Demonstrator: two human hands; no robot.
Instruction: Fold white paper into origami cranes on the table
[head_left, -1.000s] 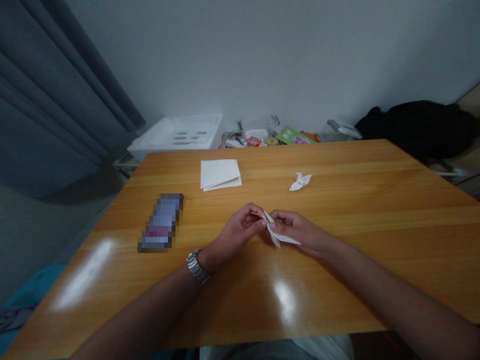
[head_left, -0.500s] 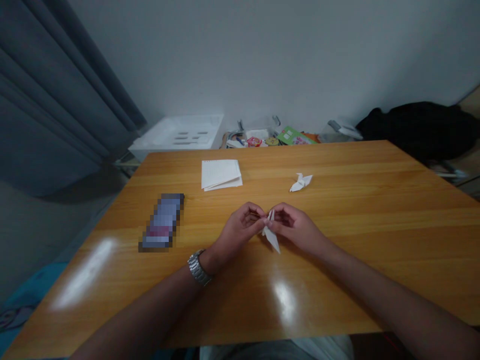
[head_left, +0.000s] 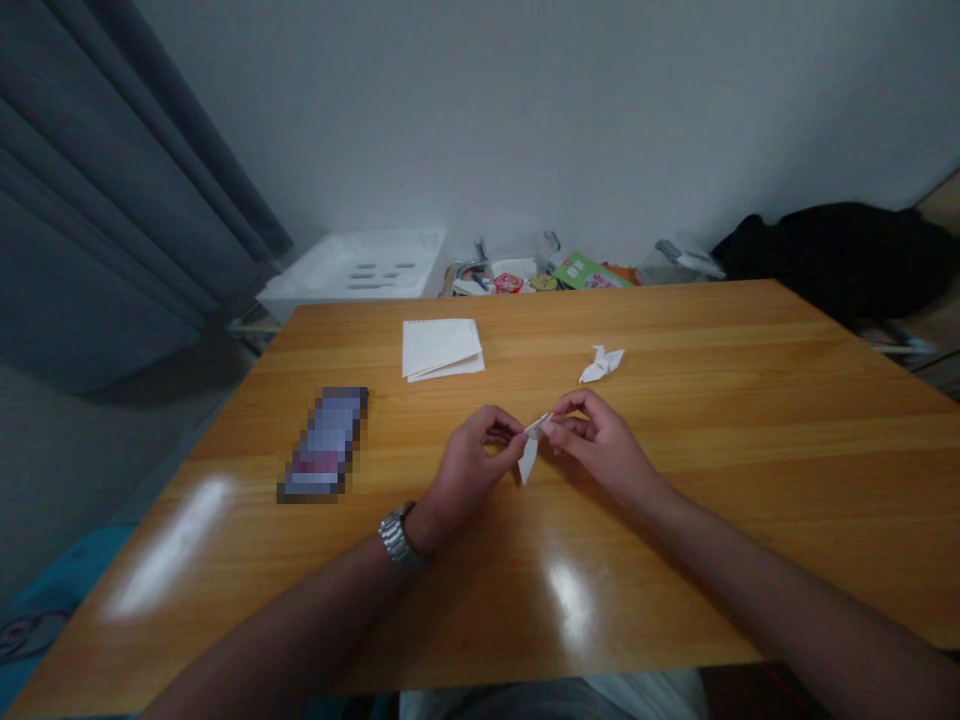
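Observation:
A small piece of folded white paper (head_left: 529, 457) is pinched between both hands above the middle of the wooden table (head_left: 712, 560). My left hand (head_left: 480, 460), with a metal watch on its wrist, grips the paper's left side between thumb and fingertips. My right hand (head_left: 600, 440) pinches the upper right end. One pointed flap hangs down between the hands; the fingertips cover part of the folds. Beyond my right hand, a folded white paper bird (head_left: 602, 364) rests on the table.
Lined white sheets (head_left: 442, 350) lie at the back left of the table. A phone with a pixelated screen (head_left: 326, 442) is at the left. Behind the far edge stand a white tray (head_left: 360, 265) and a green booklet (head_left: 592, 272) among clutter.
The folded paper has turned, so its hanging flap now points down and slightly left. My right hand has shifted a little up and right, its fingers now at the paper's upper end.

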